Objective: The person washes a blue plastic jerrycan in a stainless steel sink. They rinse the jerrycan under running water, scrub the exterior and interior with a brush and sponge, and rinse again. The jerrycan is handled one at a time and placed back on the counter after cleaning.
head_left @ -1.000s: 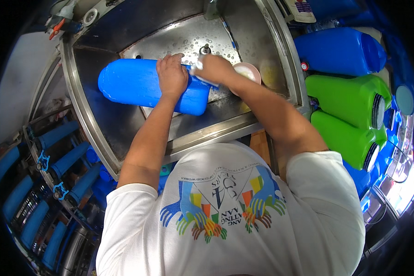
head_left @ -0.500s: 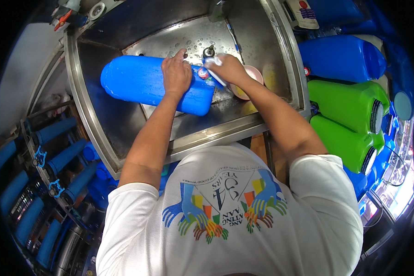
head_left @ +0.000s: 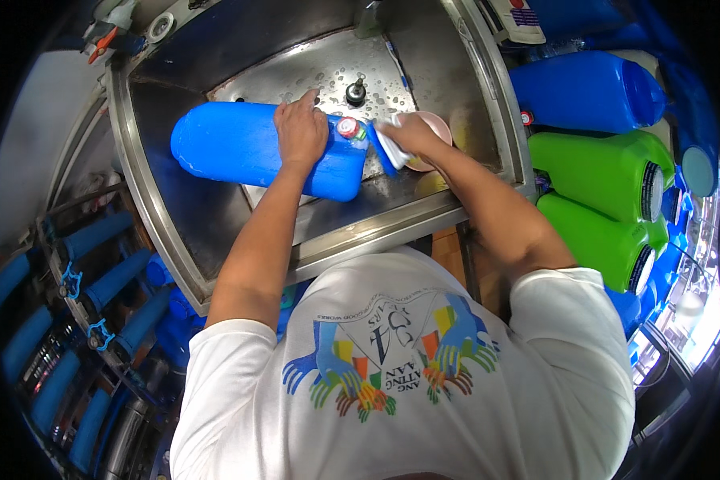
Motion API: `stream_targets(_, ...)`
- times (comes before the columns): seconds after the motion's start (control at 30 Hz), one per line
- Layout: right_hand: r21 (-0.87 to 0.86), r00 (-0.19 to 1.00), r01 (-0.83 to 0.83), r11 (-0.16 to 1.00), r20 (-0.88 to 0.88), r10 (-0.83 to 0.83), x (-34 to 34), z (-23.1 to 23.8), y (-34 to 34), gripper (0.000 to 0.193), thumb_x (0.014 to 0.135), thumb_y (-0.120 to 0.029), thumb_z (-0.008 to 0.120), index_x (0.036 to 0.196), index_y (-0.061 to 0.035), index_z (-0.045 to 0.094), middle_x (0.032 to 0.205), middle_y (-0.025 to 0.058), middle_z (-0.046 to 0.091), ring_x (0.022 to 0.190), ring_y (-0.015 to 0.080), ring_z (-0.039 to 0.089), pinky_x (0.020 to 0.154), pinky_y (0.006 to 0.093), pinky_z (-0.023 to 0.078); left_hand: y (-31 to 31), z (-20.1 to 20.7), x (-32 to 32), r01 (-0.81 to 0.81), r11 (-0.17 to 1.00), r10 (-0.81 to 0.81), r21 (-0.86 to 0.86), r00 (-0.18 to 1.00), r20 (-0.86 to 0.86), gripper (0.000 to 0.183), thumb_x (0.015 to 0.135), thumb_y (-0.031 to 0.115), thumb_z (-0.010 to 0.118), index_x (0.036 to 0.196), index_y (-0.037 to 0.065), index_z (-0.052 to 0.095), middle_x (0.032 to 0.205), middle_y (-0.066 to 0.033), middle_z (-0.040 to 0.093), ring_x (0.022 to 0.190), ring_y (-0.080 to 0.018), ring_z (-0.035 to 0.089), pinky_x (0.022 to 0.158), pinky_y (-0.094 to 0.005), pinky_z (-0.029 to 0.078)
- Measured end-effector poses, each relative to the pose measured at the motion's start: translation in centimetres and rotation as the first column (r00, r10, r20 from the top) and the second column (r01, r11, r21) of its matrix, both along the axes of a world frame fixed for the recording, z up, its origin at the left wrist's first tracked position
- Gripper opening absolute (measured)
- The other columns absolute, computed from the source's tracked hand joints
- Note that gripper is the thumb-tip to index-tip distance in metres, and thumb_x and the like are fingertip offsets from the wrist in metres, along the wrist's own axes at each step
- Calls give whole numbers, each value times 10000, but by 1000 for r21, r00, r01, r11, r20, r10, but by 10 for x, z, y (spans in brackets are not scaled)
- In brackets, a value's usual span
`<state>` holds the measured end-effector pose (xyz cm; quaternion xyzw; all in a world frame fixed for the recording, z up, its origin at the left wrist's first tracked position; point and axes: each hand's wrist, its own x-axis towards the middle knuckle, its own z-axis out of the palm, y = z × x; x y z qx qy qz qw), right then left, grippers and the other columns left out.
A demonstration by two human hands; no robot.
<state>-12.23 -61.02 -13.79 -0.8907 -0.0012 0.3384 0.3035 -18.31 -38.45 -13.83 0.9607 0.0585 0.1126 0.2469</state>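
A large blue water jug (head_left: 232, 144) lies on its side in the steel sink (head_left: 340, 254). My left hand (head_left: 302, 132) rests on top of it, fingers stretched out over its surface. Beside that hand a small red-and-white tap or cap (head_left: 348, 127) shows at the jug's right end. Just right of the jug, my right hand (head_left: 414, 136) is closed around a white-and-blue scrub brush (head_left: 390, 150), slightly blurred by motion. Partly behind my right hand sits a pink bowl (head_left: 438, 124).
A black fitting (head_left: 356, 94) stands on the wet sink floor, with a thin blue-handled brush (head_left: 397, 64) farther back. To the right lie another blue jug (head_left: 576, 92) and green jugs (head_left: 596, 172). Blue filter tubes (head_left: 108, 280) line a rack at left.
My right hand has moved right with the scrub brush, away from the jug's tap end. My left hand stays on the jug; the whole view has shifted slightly.
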Motion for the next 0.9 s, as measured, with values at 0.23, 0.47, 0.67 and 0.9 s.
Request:
stream_targets(0.23, 235, 963, 195, 952, 138, -232, 88, 2, 35, 610, 792, -558, 765, 1002, 14, 734, 976, 230, 740, 907, 321, 735, 799, 420, 560, -4, 12, -2, 54, 997, -52, 56, 998, -28, 431, 905, 247, 601, 1307, 93, 610, 1136, -148, 678, 1147, -301, 589, 1126, -494, 330)
stream_targets(0.47, -368, 625, -772, 519, -287, 726, 110, -70, -62, 520, 851, -389, 670, 1231, -35, 680, 1174, 209, 703, 1042, 372, 688, 880, 436, 542, -7, 32, -3, 562, 825, -540, 66, 816, -205, 443, 910, 334, 656, 1305, 136, 639, 1220, -118, 659, 1148, -316, 594, 1047, -460, 409)
stream_targets(0.67, -279, 431, -901, 333, -478, 765, 49, -128, -56, 485, 852, -369, 682, 1208, -39, 693, 1165, 204, 707, 1039, 366, 689, 883, 435, 538, -21, 38, 10, 452, 883, -357, 127, 822, -443, 455, 900, 481, 662, 1157, 106, 698, 1018, -108, 722, 1044, -295, 629, 995, -454, 428)
stream_targets(0.9, -340, 456, -882, 325, -450, 768, 40, -143, -52, 445, 852, -345, 696, 1180, -44, 708, 1155, 198, 712, 1034, 359, 690, 886, 434, 533, -20, 44, 8, 453, 885, -413, 104, 869, -271, 581, 864, 588, 667, 1060, 44, 725, 888, -162, 721, 927, -320, 656, 995, -461, 429)
